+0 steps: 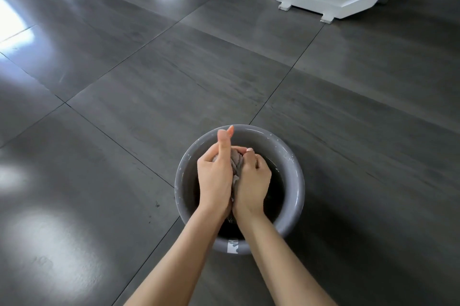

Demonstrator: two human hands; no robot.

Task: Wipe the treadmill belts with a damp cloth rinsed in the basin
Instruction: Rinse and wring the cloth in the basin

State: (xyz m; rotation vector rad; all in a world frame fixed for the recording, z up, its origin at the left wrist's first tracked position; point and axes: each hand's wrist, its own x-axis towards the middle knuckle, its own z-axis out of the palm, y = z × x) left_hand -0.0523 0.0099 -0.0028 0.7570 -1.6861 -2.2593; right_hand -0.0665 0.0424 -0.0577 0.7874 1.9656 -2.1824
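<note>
Fingers of both hands (234,176) clench the mostly hidden cloth (235,160), seemingly above the basin (297,181).

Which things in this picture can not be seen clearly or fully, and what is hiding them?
Head view:
- cloth: mostly hidden by the left hand and right hand closed around it.
- basin inside: dark, and the near part is covered by the forearms, so the water level is unclear.
- white frame: cut off by the top edge; whether it is a treadmill cannot be told.

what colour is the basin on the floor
Grey, with a white label on its near side; the basin shows in the head view.
</note>
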